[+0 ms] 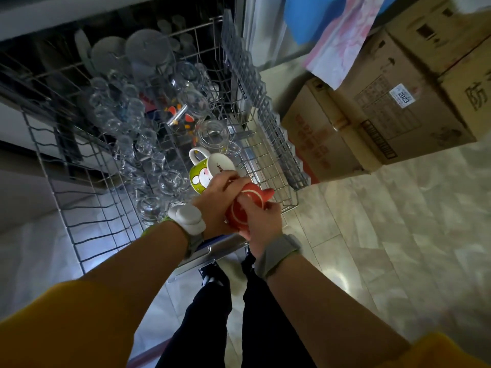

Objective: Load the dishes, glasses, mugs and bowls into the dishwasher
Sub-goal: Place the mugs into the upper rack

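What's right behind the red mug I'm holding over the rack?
A green cartoon mug lies tipped in the rack, a glass jar beyond it. Both hands cover the red mug's lower part.

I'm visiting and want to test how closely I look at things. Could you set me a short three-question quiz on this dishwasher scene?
1. True or false: both hands, the left hand and the right hand, grip the red ceramic mug with white markings.
2. Which item sits in the grey wire upper rack right next to the red mug?
A. a green and white cartoon mug
B. a blue plate
C. a steel pot
3. Fill in: the clear drinking glasses fill the rack's ______ side in the picture.

Key: 1 true; 2 A; 3 left
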Tool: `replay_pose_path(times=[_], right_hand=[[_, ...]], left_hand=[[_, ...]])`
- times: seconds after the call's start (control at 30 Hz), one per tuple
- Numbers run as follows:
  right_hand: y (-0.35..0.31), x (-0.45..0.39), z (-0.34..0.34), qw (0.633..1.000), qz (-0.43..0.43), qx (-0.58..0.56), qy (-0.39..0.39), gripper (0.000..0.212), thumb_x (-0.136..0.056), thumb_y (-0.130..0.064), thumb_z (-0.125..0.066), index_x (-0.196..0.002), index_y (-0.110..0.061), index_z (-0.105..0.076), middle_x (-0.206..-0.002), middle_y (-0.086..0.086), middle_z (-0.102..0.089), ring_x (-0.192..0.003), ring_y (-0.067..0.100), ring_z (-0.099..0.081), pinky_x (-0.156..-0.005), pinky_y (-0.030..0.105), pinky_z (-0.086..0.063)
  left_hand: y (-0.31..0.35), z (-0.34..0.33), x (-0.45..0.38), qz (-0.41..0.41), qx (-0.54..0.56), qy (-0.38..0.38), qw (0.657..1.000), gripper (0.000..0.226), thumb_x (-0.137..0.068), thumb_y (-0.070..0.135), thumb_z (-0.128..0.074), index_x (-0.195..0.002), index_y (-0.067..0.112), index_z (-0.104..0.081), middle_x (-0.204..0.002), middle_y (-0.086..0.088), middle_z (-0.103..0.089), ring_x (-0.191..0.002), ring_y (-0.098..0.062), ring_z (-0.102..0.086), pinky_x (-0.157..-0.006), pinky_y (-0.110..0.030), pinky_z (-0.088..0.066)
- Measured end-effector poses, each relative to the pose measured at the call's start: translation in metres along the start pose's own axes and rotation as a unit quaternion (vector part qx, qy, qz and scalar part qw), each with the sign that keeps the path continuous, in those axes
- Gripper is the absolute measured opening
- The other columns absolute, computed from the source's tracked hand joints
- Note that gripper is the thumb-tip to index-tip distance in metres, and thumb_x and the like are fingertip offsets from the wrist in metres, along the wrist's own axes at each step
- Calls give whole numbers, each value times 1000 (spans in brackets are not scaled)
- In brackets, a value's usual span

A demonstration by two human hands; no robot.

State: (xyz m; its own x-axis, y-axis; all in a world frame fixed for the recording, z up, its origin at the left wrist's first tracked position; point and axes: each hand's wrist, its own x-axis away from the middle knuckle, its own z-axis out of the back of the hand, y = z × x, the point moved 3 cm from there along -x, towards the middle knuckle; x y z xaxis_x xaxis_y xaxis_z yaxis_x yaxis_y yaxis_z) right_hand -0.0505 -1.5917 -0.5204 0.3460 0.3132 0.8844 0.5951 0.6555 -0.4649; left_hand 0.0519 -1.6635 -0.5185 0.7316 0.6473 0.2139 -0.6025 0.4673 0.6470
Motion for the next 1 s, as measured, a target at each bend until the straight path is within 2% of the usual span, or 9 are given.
replay_pose_path(times=[0.17, 0.33, 0.4, 0.47, 0.53, 0.63, 0.77, 0.9, 1.0], right_hand=[[-4, -10, 14, 995, -20, 82, -49, 41, -80, -30, -76, -110, -9, -58, -103, 8, -68, -91, 22, -68, -85, 36, -57], [-16, -26, 25, 986, 8, 155, -63, 57, -82, -26, -76, -127, 0, -53, -110, 22, -67, -84, 30, -72, -72, 40, -61], [-22, -30, 30, 982, 17, 175, -67, 60, -82, -29, -75, -126, 4, -52, -102, 24, -68, -71, 30, -72, -60, 37, -61], [-29, -36, 35, 957, 74, 280, -36, 65, -79, -41, -76, -119, 3, -49, -96, 17, -67, -63, 25, -69, -50, 28, -54], [-35, -42, 42, 893, 174, 416, 13, 70, -74, -53, -75, -119, -9, -45, -112, 7, -57, -85, 21, -62, -63, 27, -51], [-36, -42, 36, 850, 243, 464, -64, 79, -71, -55, -77, -131, -16, -44, -125, 2, -47, -110, 19, -53, -92, 33, -50], [-32, -46, 31, 813, 247, 517, -109, 69, -70, -53, -79, -121, -15, -51, -106, -5, -57, -96, 14, -58, -80, 23, -48], [-23, -55, 32, 801, 257, 532, -97, 74, -67, -57, -79, -122, -15, -53, -111, -1, -61, -98, 17, -59, -85, 30, -52], [-23, -61, 35, 794, 266, 536, -106, 66, -73, -59, -73, -120, -15, -56, -108, -1, -64, -96, 16, -62, -85, 31, -53]], left_hand=[[-18, 7, -19, -32, -14, -89, 995, 101, -59, 39, -88, -144, 19, -39, -136, -7, -46, -124, -26, -46, -105, -34, -38], [-18, 5, -39, -46, -23, -117, 992, 98, -58, 35, -89, -142, 17, -41, -134, -5, -49, -120, -24, -52, -104, -34, -41], [-19, 1, -48, -49, -28, -136, 989, 97, -57, 44, -88, -140, 21, -42, -130, -3, -52, -116, -22, -55, -101, -40, -47], [-20, -2, -54, -49, -37, -159, 985, 97, -55, 47, -89, -138, 27, -43, -127, 2, -53, -114, -18, -55, -98, -38, -48], [-18, -2, -59, -50, -54, -183, 980, 99, -53, 42, -91, -138, 27, -41, -128, 2, -51, -115, -17, -53, -99, -33, -46], [-18, 1, -62, -52, -76, -195, 976, 100, -52, 38, -92, -137, 29, -41, -127, 4, -51, -114, -18, -54, -97, -38, -49], [-14, -4, -58, -80, -99, -185, 974, 91, -59, 40, -87, -138, 29, -41, -128, 2, -51, -115, -19, -54, -96, -41, -50], [-6, -7, -50, -92, -76, -162, 980, 78, -75, 30, -78, -143, 16, -42, -139, -11, -46, -125, -28, -48, -102, -39, -41], [-10, -10, -43, -57, -42, -145, 987, 88, -74, 28, -80, -148, 15, -34, -144, -13, -39, -128, -30, -45, -103, -38, -41]])
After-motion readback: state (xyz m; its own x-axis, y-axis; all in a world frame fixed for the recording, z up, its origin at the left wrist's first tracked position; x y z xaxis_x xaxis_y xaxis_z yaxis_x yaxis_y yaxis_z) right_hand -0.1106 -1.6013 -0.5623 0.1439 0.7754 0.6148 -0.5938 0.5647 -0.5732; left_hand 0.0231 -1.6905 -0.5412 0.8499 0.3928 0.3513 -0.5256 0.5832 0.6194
